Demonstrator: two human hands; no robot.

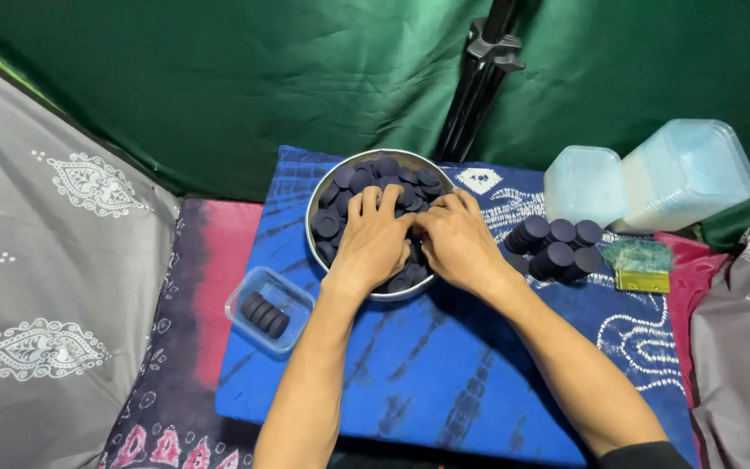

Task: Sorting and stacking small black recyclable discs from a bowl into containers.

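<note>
Hands: I see my left hand (373, 239) and right hand (455, 239) both down in the metal bowl (316, 201), side by side, fingertips nearly touching.
Fingers: left fingers (368, 201) are spread wide over the dark discs (366, 178); right fingers (441, 207) are curled into the pile, and I cannot tell whether they grip any disc.
Bowl: sits at the centre of the blue patterned surface (444, 382), heaped with discs.
Small tray: a clear plastic tray (245, 300) at 8 o'clock of the bowl holds a short row of discs.
Stacks: rolled stacks of discs (557, 247) lie at 3 o'clock of the bowl.
Containers: stacked clear plastic tubs (679, 174) stand at 2 o'clock, a green sponge (640, 260) just beneath them.
</note>
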